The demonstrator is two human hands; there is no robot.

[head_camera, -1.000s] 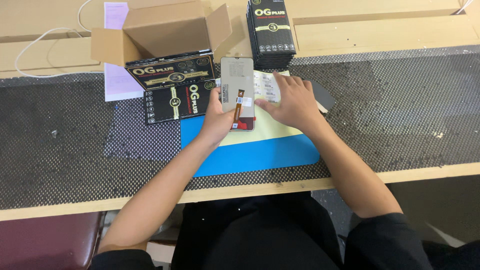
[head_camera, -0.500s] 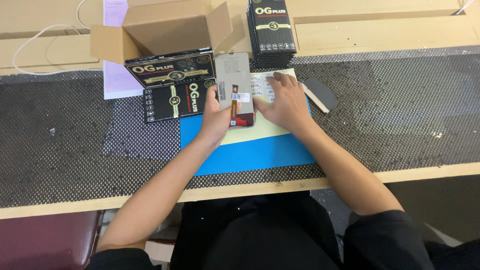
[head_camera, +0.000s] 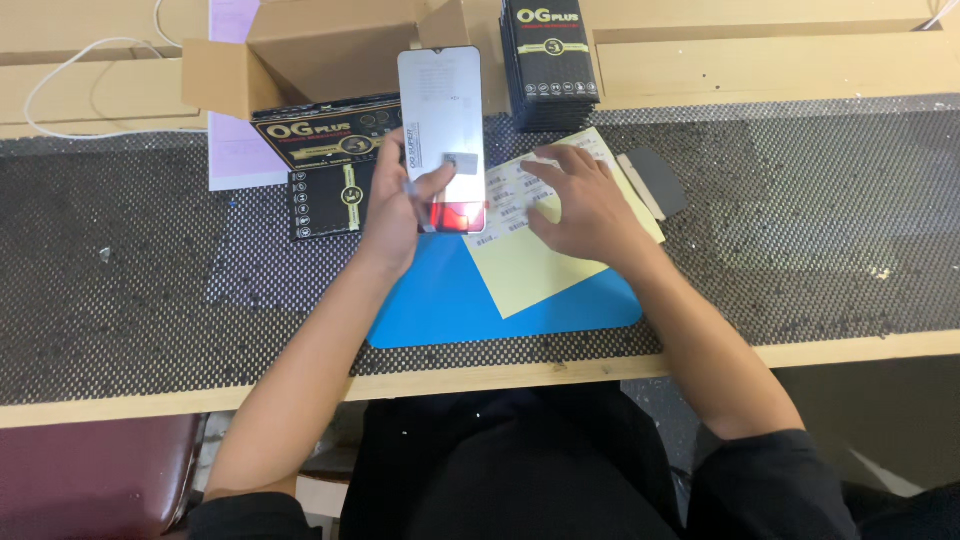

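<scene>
My left hand holds a grey phone screen panel upright by its lower end, thumb pressed on its face near a small square sticker. My right hand rests flat, fingers spread, on a yellow sheet carrying white barcode labels. The sheet lies on a blue mat on the black mesh bench cover. The panel's lower edge shows a red strip.
Two flat black boxes lie left of the panel, with an open cardboard box behind them. A stack of black boxes stands at the back. A dark scraper card lies right of the sheet. White cable at far left.
My left hand has lifted the panel higher and tilted it toward the camera. My right hand has stayed on the label sheet, shifting slightly.
</scene>
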